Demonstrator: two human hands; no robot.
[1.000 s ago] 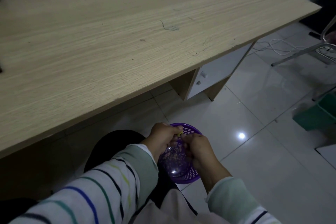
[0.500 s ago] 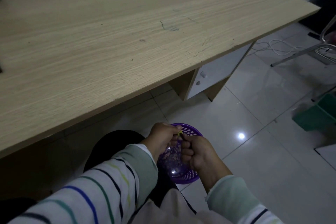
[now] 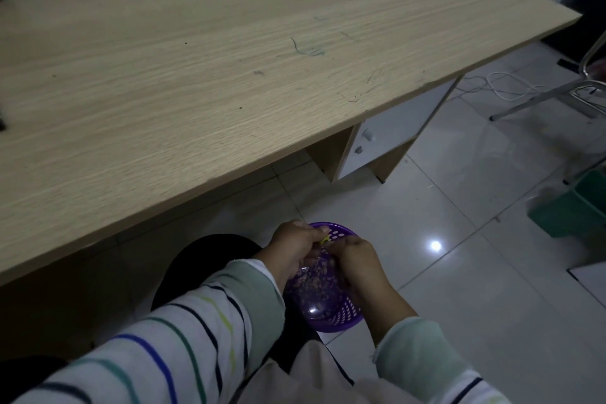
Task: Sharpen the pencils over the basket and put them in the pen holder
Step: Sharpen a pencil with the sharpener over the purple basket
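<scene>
You're in an office-type room: long laminate desk (image 3: 229,75) with a drawer pedestal (image 3: 393,134), tiled floor (image 3: 459,289), metal chair frame (image 3: 541,97), loose white cable (image 3: 501,88).

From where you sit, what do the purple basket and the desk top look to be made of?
The purple basket looks like glossy moulded plastic: perforated wall, bright highlight inside. The desk top looks like matt wood-grain laminate, probably over board: even, flat grain and a thin edge.

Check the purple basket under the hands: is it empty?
Not empty. The purple basket holds small pale shavings scattered across its floor, below the right hand and the left hand, which pinches a yellow item.
</scene>
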